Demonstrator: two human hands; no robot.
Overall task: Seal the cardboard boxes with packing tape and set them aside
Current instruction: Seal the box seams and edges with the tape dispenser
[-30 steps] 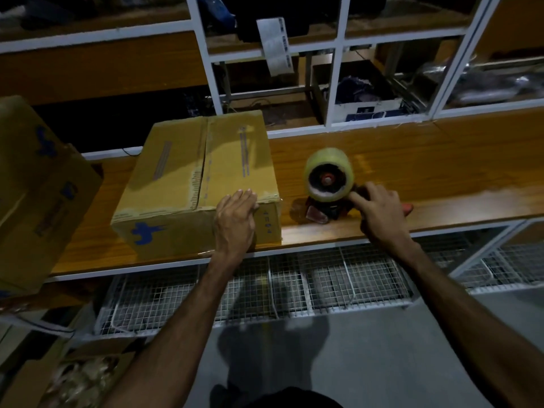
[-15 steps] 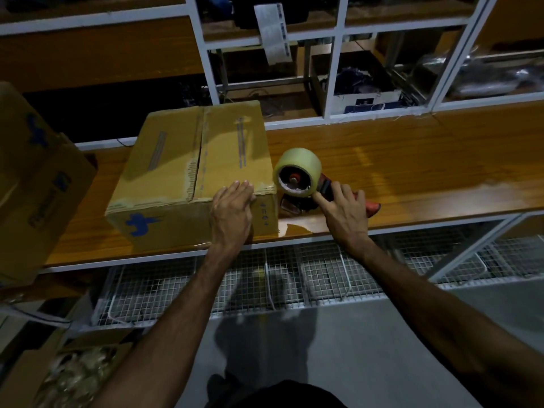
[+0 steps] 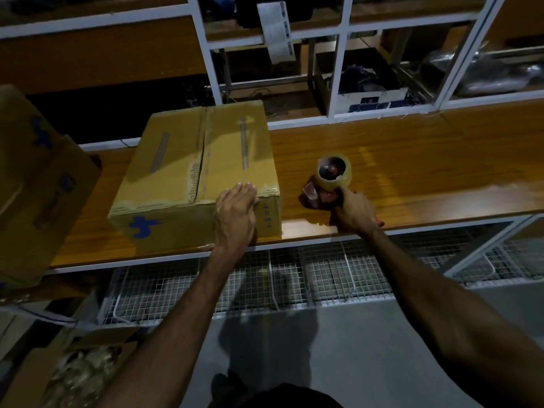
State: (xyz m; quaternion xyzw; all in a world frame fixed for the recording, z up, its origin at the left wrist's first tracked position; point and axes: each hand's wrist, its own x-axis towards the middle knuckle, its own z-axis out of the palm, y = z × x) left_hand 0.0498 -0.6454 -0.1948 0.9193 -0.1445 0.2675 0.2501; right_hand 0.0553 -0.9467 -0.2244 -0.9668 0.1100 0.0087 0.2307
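Note:
A closed cardboard box with a blue mark on its front sits on the wooden bench. Its top flaps meet at a centre seam with old tape marks. My left hand lies flat over the box's near top edge, fingers straight. To the right of the box stands a red tape dispenser carrying a roll of clear packing tape. My right hand grips the dispenser's handle from the near side, fingers curled round it.
A second cardboard box stands tilted at the left end of the bench. White shelf uprights rise behind the bench. Wire mesh racks lie under it. An open carton of packing filler sits on the floor at lower left.
My right hand has turned the tape dispenser so the roll now faces up and away, and closed round its handle. My left hand stays on the box edge.

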